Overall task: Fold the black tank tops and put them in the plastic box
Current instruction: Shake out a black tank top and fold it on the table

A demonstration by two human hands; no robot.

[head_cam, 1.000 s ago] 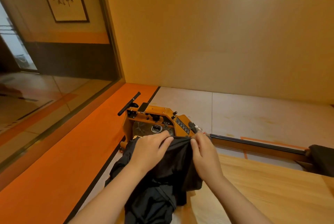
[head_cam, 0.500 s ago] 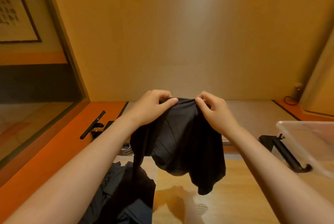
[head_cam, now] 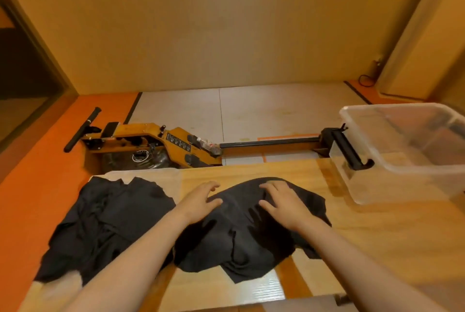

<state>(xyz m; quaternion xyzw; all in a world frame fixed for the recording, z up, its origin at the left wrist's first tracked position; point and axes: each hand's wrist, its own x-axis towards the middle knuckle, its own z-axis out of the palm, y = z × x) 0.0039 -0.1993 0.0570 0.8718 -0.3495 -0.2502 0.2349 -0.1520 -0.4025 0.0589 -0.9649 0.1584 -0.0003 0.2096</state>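
We recorded a tan wall (head_cam: 226, 22) across the upper frame, an orange floor strip (head_cam: 37, 173) at left, and a wooden rowing machine (head_cam: 156, 143) at centre.

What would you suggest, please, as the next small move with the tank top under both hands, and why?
Probably sweep the left hand and right hand outward to smooth it: the tank top lies bunched and wrinkled on the table under them, not yet folded.
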